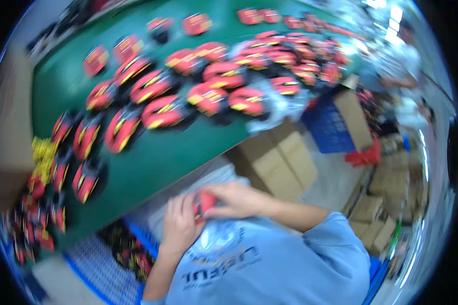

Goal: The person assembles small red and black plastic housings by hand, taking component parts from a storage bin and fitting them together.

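Observation:
Close in front of my chest, a small red and black item is held between my two hands; motion blur keeps me from telling its exact kind. My left hand wraps its fingers around the left side of it. From the right, my right hand has its thumb and fingers closed on the same item. Beyond them, on the green table, lie many similar red, black and yellow pieces, some in loose rows.
Right of the table stand an open cardboard box and a blue carton. Clear plastic bags lie at the table edge. Below left is a blue crate with more pieces. A cardboard box borders the left; another person is at far right.

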The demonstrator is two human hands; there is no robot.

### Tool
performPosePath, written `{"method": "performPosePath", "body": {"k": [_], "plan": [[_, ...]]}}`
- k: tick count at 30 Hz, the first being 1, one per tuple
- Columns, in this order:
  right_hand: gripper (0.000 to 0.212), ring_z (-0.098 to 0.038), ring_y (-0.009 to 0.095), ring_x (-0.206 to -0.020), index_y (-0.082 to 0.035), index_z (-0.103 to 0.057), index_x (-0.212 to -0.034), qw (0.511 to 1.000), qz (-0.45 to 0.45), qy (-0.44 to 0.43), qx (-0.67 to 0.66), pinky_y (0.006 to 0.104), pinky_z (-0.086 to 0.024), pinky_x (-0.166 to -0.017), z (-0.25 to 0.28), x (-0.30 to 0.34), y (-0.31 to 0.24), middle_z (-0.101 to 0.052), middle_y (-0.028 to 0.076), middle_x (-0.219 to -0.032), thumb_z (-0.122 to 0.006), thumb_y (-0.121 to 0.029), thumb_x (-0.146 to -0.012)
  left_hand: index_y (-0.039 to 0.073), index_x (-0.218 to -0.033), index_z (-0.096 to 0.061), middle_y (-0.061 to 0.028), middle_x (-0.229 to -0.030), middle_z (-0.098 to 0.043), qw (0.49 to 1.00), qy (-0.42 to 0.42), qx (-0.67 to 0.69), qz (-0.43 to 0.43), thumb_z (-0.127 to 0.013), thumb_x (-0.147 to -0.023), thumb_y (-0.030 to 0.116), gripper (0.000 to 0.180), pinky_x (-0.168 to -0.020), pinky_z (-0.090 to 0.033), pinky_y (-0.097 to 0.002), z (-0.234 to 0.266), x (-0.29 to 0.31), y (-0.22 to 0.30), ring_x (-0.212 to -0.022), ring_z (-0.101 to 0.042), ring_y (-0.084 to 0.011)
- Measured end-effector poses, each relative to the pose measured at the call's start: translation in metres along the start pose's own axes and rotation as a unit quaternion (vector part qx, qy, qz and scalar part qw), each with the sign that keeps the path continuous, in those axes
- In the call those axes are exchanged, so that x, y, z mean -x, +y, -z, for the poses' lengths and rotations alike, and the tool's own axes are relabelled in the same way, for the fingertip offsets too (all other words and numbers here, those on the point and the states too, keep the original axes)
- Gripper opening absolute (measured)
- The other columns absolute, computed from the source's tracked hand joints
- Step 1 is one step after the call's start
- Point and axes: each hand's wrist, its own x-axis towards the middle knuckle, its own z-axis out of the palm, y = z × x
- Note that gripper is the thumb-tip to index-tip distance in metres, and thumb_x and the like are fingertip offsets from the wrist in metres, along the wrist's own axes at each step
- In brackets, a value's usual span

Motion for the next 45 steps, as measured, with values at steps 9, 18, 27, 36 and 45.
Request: {"method": "performPosePath", "body": {"k": [9, 18, 27, 36, 45], "plan": [[0.059, -0.068, 0.043, -0.104, 0.001, -0.065, -0.124, 0.993, -0.105, 0.041, 0.023, 0.0496, -0.055, -0.089, -0.008, 0.028, 0.069, -0.069, 0.024, -0.112, -0.078, -0.045, -0.089, 0.001, -0.135, -0.057, -0.017, -0.11, -0.061, 0.98, -0.167, -0.095, -0.048, -0.09, -0.066, 0.02, 0.079, -0.083, -0.054, -0.049, -0.058, -0.048, -0.002, -0.1, -0.065, -0.0373], [0.058, -0.067, 0.043, -0.102, 0.002, -0.069, -0.118, 0.985, -0.122, 0.11, 0.045, 0.0507, -0.055, -0.09, -0.022, 0.025, 0.083, -0.066, 0.023, -0.108, -0.083, -0.041, -0.081, 0.001, -0.137, -0.056, -0.017, -0.106, -0.063, 0.974, -0.204, -0.079, -0.053, -0.087, -0.07, 0.019, 0.076, -0.075, -0.057, -0.0487, -0.075, -0.062, -0.015, -0.091, -0.069, -0.0373], [0.062, -0.066, 0.045, -0.106, 0.0, -0.067, -0.118, 0.987, -0.128, 0.094, 0.038, 0.0509, -0.054, -0.089, -0.014, 0.019, 0.078, -0.068, 0.024, -0.113, -0.081, -0.048, -0.081, 0.004, -0.142, -0.051, -0.0232, -0.115, -0.064, 0.962, -0.273, -0.018, -0.016, -0.086, -0.071, 0.015, 0.08, -0.082, -0.056, -0.0522, -0.062, -0.073, -0.021, -0.099, -0.067, -0.0438], [0.053, -0.072, 0.032, -0.098, -0.004, -0.066, -0.132, 0.982, 0.01, 0.182, 0.038, 0.0421, -0.059, -0.083, -0.015, 0.024, 0.046, -0.07, 0.015, -0.115, -0.079, -0.038, -0.093, 0.001, -0.129, -0.061, -0.0217, -0.109, -0.068, 0.984, -0.153, 0.044, 0.082, -0.09, -0.069, 0.034, 0.074, -0.084, -0.056, -0.0513, 0.032, -0.008, -0.02, -0.096, -0.068, -0.0428], [0.031, -0.067, 0.026, -0.08, -0.009, -0.076, -0.113, 0.951, 0.309, 0.013, 0.001, 0.0383, -0.055, -0.07, 0.011, -0.071, -0.028, -0.069, 0.007, -0.089, -0.084, -0.023, -0.086, -0.001, -0.129, -0.064, -0.0218, -0.119, -0.071, 0.87, 0.001, -0.141, 0.473, -0.091, -0.073, 0.042, 0.076, -0.092, -0.053, -0.0492, 0.187, 0.141, 0.021, -0.108, -0.067, -0.0422]]}}
